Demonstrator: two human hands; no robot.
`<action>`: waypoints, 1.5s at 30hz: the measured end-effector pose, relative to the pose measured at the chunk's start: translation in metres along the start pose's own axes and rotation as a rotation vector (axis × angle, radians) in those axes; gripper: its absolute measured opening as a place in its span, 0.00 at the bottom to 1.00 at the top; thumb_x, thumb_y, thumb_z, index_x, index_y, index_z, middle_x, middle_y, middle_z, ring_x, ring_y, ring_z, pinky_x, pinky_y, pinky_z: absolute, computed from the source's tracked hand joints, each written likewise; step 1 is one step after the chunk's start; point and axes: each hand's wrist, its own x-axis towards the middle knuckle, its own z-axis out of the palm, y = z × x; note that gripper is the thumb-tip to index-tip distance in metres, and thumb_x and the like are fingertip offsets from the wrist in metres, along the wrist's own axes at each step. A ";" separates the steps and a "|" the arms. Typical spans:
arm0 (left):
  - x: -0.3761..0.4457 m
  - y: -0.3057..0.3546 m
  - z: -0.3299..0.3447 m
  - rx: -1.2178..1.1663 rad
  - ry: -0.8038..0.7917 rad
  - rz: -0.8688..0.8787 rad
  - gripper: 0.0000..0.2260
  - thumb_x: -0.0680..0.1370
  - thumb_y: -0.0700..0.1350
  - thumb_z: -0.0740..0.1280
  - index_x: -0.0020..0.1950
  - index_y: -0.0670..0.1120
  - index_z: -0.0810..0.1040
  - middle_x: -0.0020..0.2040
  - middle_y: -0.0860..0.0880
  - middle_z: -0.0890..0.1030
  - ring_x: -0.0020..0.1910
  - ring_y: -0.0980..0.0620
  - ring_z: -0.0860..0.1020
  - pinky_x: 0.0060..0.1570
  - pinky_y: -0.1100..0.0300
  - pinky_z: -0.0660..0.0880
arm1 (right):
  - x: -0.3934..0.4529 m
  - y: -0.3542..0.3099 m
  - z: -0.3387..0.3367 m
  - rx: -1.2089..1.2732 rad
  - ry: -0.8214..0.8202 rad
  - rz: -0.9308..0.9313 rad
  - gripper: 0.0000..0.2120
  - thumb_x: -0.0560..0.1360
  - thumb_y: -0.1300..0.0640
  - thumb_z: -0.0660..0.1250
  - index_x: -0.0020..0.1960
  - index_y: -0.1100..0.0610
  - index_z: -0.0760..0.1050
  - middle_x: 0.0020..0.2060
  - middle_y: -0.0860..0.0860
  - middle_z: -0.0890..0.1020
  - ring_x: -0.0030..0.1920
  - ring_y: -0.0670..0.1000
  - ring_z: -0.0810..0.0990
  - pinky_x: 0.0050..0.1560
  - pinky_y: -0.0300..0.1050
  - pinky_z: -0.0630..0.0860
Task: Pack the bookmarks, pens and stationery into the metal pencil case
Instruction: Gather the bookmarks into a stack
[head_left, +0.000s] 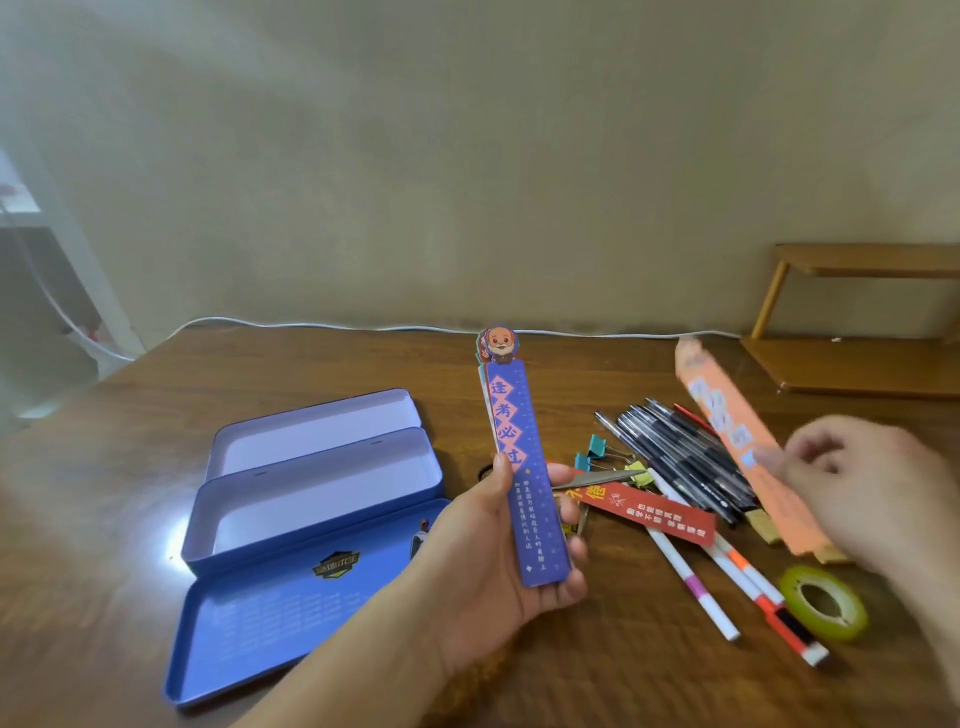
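Bookmarks first: the left hand (511, 566) has a small stack of them, thumb on the front and fingers curled round the back, standing nearly upright over the table (332, 364). The purple bookmark (524, 467) with the little cartoon head on top faces outward, and you can just see edges of others behind it.

The right hand (862, 488) is blurry, but its fingers pinch an orange bookmark (737, 441) that slants up and away over the pile. The two hands are well apart.

The metal pencil case (311, 499) lies wide open to the left of the left hand, nothing in its tray, its blue lid flat toward the near edge and another tray section folded out behind.

Everything else is heaped on the right: a bunch of dark pens (680, 457), a red bookmark (649, 512) lying flat across some white markers (727, 571), a couple of teal binder clips (592, 452), and a roll of green tape (823, 603) near the right wrist. Something metal and pointed pokes out just beside the left fingers, can't tell what it is.

A white cable (363, 327) runs along the back edge, and a wooden shelf (857, 312) sits in the far right corner.
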 end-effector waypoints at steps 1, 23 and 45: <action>0.000 -0.001 0.000 0.013 -0.002 0.002 0.24 0.82 0.61 0.53 0.57 0.43 0.78 0.40 0.43 0.78 0.38 0.47 0.76 0.36 0.55 0.76 | -0.004 -0.006 -0.001 0.182 0.018 -0.027 0.06 0.74 0.54 0.71 0.44 0.53 0.75 0.37 0.54 0.84 0.38 0.55 0.81 0.30 0.42 0.71; 0.000 -0.017 0.004 0.233 -0.112 -0.089 0.26 0.81 0.63 0.51 0.61 0.46 0.78 0.39 0.44 0.76 0.33 0.50 0.74 0.29 0.62 0.72 | -0.066 -0.039 0.066 0.163 -0.022 -0.507 0.18 0.64 0.33 0.61 0.50 0.39 0.75 0.30 0.39 0.79 0.41 0.35 0.80 0.35 0.29 0.72; 0.005 -0.002 -0.003 -0.031 0.032 0.009 0.28 0.80 0.64 0.52 0.51 0.43 0.79 0.36 0.46 0.74 0.31 0.51 0.72 0.27 0.62 0.66 | -0.021 -0.016 0.049 -0.378 -0.256 -0.217 0.12 0.71 0.38 0.68 0.49 0.42 0.74 0.51 0.42 0.76 0.55 0.46 0.73 0.41 0.41 0.73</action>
